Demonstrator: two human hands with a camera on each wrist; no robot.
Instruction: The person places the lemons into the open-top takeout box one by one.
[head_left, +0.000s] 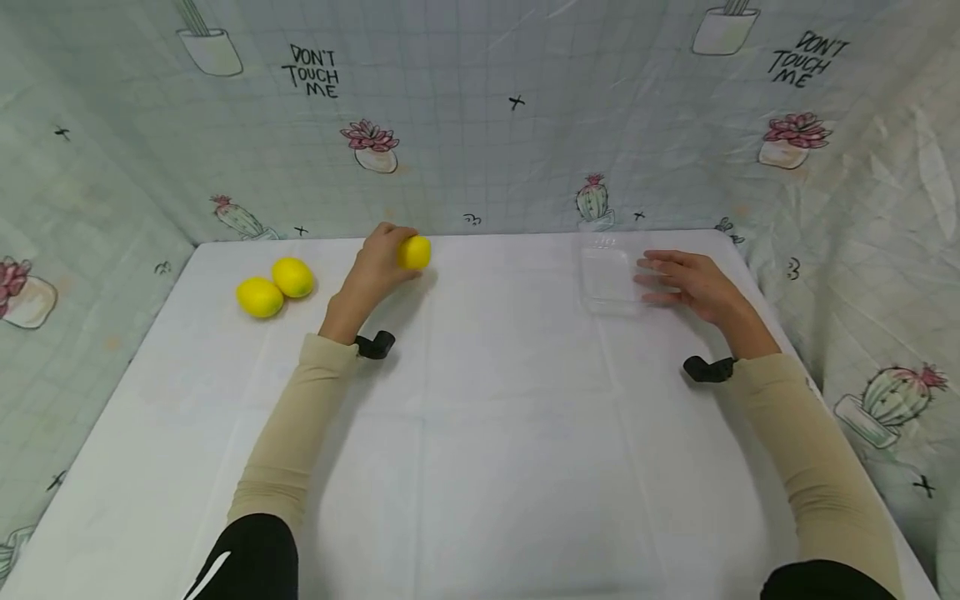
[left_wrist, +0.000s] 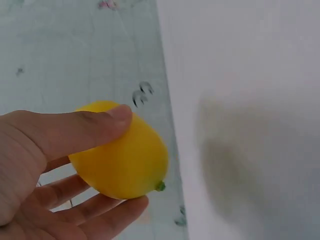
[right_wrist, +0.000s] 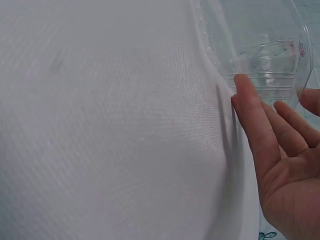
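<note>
My left hand [head_left: 381, 265] grips a yellow lemon [head_left: 415, 252] above the table, toward its far edge. In the left wrist view the thumb lies over the lemon [left_wrist: 127, 157], its fingers pass beneath, and a small green tip shows at one end. My right hand [head_left: 688, 283] is at the right side of a clear plastic container [head_left: 606, 275] standing on the table. Seen from the right wrist, fairly straight fingers [right_wrist: 257, 117] reach the end wall of the clear container [right_wrist: 270, 60], with the thumb apart from them at the frame's edge.
Two more lemons, one nearer [head_left: 259, 297] and one farther [head_left: 292, 277], lie together on the table's far left. A white cloth covers the table [head_left: 510, 467]. Behind and at both sides hangs a printed curtain [head_left: 465, 117] with cactus drawings, meeting the table's far edge.
</note>
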